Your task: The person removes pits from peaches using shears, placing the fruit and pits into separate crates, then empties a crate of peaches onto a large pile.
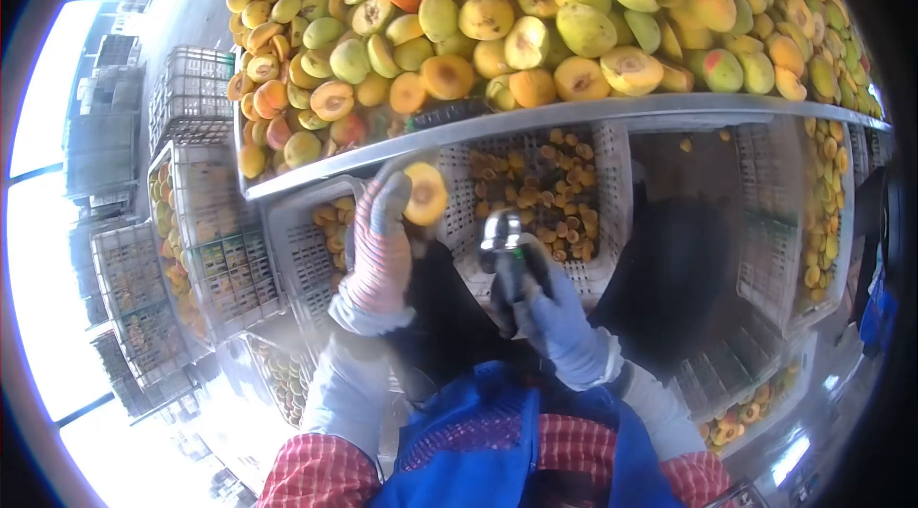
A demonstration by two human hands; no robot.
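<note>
My left hand [381,245], in a striped glove, is closed on a halved yellow peach [426,193], its cut face showing. This peach half is just below the metal edge of the table. My right hand [562,321], in a pale bluish glove, grips a plier-like tool [507,254] with a rounded shiny metal head and dark handles. The tool is apart from the peach half, to its right. Below both hands stands a white plastic crate [612,211] with small brownish-orange pieces [540,187] in it, perhaps peach pits.
A metal-edged table [564,119] heaped with peaches [583,28], many cut in half, spans the front. Crates of fruit stand left [225,250] and right [770,221]. My dark-clothed legs [674,259] flank the middle crate. More stacked crates [191,92] stand beyond at left.
</note>
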